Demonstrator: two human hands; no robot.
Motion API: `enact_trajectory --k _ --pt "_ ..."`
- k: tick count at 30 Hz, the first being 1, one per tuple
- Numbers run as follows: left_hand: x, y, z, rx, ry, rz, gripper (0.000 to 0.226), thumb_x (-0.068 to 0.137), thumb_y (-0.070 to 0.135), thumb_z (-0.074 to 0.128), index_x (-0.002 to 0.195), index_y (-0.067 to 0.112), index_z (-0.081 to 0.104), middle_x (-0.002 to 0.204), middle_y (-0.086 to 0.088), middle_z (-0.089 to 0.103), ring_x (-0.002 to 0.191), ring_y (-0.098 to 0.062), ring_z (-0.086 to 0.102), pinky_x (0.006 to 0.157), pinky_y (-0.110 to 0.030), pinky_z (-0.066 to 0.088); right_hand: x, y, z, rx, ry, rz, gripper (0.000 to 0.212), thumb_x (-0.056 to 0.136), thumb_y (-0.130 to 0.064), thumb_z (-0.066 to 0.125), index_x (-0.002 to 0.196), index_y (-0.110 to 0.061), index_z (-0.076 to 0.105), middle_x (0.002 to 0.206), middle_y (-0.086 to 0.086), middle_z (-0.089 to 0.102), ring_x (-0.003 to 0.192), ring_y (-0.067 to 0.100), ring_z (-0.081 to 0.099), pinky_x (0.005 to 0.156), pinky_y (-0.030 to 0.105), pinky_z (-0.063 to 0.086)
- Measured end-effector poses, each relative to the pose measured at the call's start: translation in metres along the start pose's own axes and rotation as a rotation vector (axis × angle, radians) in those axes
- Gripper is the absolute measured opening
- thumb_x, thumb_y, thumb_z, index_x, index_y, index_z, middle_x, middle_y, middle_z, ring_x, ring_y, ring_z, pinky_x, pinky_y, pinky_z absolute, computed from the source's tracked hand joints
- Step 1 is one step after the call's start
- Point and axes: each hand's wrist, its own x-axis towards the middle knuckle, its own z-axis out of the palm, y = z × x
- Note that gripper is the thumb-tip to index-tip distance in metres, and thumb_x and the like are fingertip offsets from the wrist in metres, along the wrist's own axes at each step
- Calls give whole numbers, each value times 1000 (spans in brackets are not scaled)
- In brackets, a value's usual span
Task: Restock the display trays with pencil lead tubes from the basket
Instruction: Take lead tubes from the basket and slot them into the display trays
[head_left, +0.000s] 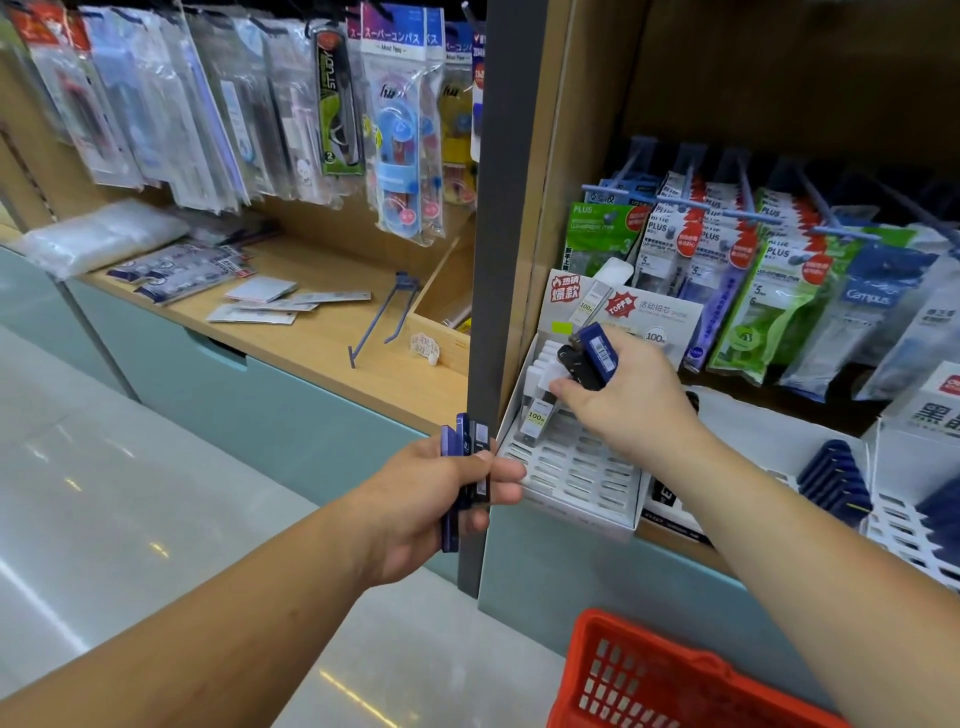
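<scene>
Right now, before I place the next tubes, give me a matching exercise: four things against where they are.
Things:
1. left hand
2. right hand
3. basket
4. hook

Places:
a. lying loose on the wooden shelf, left of the grey post
b. lowest in view, below the shelves
c. above the white tray, gripping tubes
d. in front of the grey post, holding a tube bunch

Pairs: 1-d, 2-c, 3-b, 4-a
</scene>
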Motion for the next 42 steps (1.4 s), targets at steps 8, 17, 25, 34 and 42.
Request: enact_trajectory --k 8,17,25,34,42 --pt "-5 1 -6 -17 26 4 21 107 15 53 122 2 60 100 -13 80 90 -21 79 58 -22 60 -3 5 7 -49 -10 -42 21 86 -27 80 91 -33 60 86 -11 64 83 13 59 70 26 46" --pt "-1 -3 -4 133 55 20 24 108 20 52 127 5 57 95 -16 77 73 -20 75 48 -24 42 1 9 3 -120 -219 -44 13 86 -28 77 91 -34 66 89 -10 70 87 13 67 75 31 55" --pt "-3 0 15 261 59 86 13 102 22 62 100 11 54 67 -6 56 43 -13 47 40 -23 26 -7 4 -18 317 -259 147 14 90 -18 76 101 -13 68 65 3 63 51 20 56 48 28 48" --pt "-3 -13 74 314 -18 202 17 99 33 66 93 19 58 67 -9 64 45 -16 39 46 -24 24 -29 9 -57 950 -115 436 6 99 -10 64 104 -12 64 66 7 59 54 21 58 54 34 57" --pt "-4 -13 111 208 -111 287 28 99 46 62 97 19 68 60 -13 56 40 -16 33 46 -22 22 -31 17 -62 1055 -157 401 39 101 -18 61 64 -21 75 77 10 73 79 29 73 88 54 55"
